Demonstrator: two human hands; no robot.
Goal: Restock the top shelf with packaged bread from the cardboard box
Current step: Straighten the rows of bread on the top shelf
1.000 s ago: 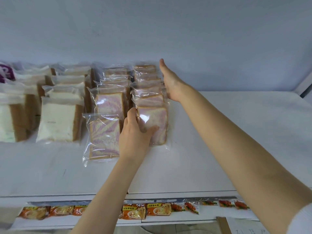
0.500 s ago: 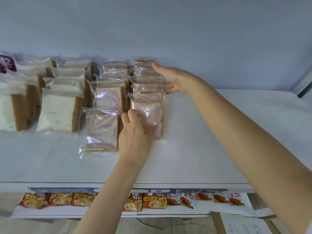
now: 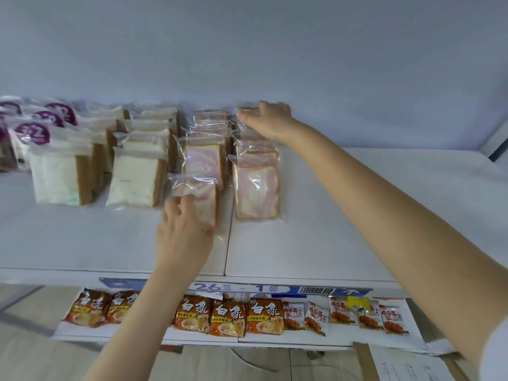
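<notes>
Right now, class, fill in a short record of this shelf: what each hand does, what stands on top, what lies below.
Left hand: grips the front clear-wrapped pink-swirl bread packet of the left pink row
Right hand: fingers straight, resting on the rear clear-wrapped packets of the right pink row
White top shelf: also holds clear-wrapped white bread packets and purple-labelled packets at far left
Below: orange noodle packets
</notes>
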